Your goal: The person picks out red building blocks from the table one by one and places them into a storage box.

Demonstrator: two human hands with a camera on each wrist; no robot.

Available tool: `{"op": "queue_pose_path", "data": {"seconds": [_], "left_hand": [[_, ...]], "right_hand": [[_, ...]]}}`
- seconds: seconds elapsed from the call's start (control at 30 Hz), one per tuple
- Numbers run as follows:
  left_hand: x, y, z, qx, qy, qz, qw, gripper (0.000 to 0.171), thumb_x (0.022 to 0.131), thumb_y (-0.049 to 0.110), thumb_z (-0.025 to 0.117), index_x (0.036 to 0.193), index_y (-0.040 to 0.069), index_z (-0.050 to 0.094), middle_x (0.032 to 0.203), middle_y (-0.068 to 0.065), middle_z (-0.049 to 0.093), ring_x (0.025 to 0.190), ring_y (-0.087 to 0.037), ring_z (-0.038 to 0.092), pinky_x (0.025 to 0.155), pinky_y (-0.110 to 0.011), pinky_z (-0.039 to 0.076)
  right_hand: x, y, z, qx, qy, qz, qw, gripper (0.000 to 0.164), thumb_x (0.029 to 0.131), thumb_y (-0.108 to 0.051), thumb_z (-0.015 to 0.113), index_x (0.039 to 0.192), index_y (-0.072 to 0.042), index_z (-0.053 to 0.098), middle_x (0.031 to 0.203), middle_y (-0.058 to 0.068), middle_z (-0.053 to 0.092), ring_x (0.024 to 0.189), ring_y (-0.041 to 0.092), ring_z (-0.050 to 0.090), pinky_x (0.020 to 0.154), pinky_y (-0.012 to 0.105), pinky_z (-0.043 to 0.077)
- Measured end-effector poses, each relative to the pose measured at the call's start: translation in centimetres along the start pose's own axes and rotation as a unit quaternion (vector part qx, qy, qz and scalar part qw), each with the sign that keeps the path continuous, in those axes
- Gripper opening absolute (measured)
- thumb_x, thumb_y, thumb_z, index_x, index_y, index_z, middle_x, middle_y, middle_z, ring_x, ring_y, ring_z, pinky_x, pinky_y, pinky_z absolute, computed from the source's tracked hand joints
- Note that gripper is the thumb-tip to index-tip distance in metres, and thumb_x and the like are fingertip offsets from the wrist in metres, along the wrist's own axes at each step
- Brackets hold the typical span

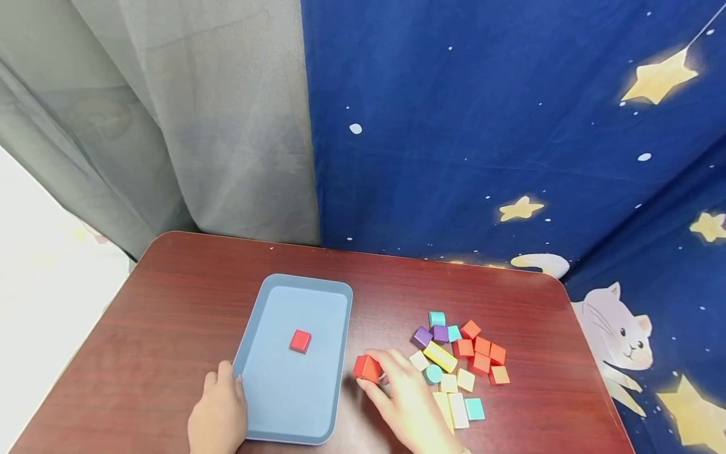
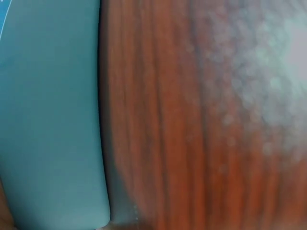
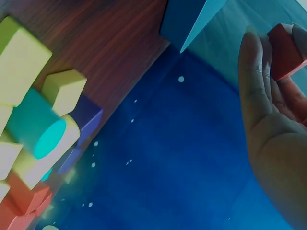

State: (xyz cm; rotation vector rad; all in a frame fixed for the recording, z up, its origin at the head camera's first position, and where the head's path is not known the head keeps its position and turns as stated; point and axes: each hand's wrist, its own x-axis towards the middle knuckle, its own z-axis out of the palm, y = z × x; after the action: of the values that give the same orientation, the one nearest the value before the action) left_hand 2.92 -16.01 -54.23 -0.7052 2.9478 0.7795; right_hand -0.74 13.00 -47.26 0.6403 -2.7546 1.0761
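A blue-grey tray lies on the table, with one red block inside it. At its left side, my left hand grips the rim near the front corner. The tray's outer wall fills the left of the left wrist view. My right hand pinches a red block between thumb and fingers, just right of the tray. In the right wrist view the held red block is partly covered by fingers.
Right of my right hand sits a cluster of wooden blocks: red cubes, purple blocks, a yellow cylinder, teal and cream pieces. Curtains hang behind the table's far edge.
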Motion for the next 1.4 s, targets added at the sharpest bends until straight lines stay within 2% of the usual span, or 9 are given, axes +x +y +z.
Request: {"op": "queue_pose_path", "data": {"seconds": [0.47, 0.9, 1.0, 1.27, 1.4], "left_hand": [[-0.1, -0.1, 0.0, -0.008, 0.013, 0.01, 0.9998, 0.025, 0.097, 0.016, 0.044, 0.115, 0.0, 0.04, 0.095, -0.021, 0.047, 0.054, -0.038, 0.052, 0.049, -0.049, 0.038], [0.1, -0.2, 0.0, -0.005, 0.001, 0.005, 1.0, 0.025, 0.098, 0.016, 0.044, 0.118, 0.001, 0.039, 0.096, -0.021, 0.047, 0.054, -0.036, 0.053, 0.049, -0.048, 0.039], [0.1, -0.2, 0.1, -0.005, -0.001, -0.003, 1.0, 0.025, 0.098, 0.017, 0.044, 0.117, 0.002, 0.04, 0.095, -0.02, 0.047, 0.053, -0.035, 0.051, 0.048, -0.047, 0.037], [0.2, -0.3, -0.1, -0.006, -0.009, -0.007, 0.9999, 0.028, 0.098, 0.019, 0.044, 0.121, 0.002, 0.039, 0.098, -0.02, 0.047, 0.054, -0.038, 0.051, 0.05, -0.049, 0.038], [0.3, -0.2, 0.0, -0.004, -0.011, -0.011, 0.9999, 0.03, 0.098, 0.019, 0.044, 0.122, 0.002, 0.039, 0.098, -0.02, 0.048, 0.056, -0.04, 0.052, 0.051, -0.05, 0.039]], "right_hand": [[2.2, -1.4, 1.8, -0.055, -0.023, -0.025, 0.998, 0.027, 0.089, -0.03, 0.068, 0.114, -0.024, 0.063, 0.101, -0.013, 0.057, 0.083, 0.002, 0.055, 0.075, 0.019, 0.044], [3.6, -2.4, 2.9, -0.034, -0.036, -0.015, 0.999, 0.026, 0.086, -0.028, 0.071, 0.111, -0.023, 0.065, 0.097, -0.013, 0.056, 0.078, 0.002, 0.053, 0.071, 0.016, 0.042], [3.9, -2.3, 3.3, -0.046, -0.032, -0.013, 0.998, 0.026, 0.085, -0.027, 0.072, 0.109, -0.022, 0.066, 0.095, -0.013, 0.056, 0.077, 0.002, 0.052, 0.07, 0.015, 0.041], [4.5, -2.0, 4.3, -0.103, -0.001, -0.048, 0.994, 0.026, 0.082, -0.023, 0.074, 0.107, -0.019, 0.067, 0.091, -0.011, 0.057, 0.076, 0.004, 0.054, 0.067, 0.018, 0.043], [4.8, -2.1, 4.8, -0.114, -0.007, -0.052, 0.992, 0.026, 0.08, -0.023, 0.076, 0.105, -0.02, 0.067, 0.091, -0.011, 0.057, 0.077, 0.004, 0.054, 0.067, 0.018, 0.043]]}}
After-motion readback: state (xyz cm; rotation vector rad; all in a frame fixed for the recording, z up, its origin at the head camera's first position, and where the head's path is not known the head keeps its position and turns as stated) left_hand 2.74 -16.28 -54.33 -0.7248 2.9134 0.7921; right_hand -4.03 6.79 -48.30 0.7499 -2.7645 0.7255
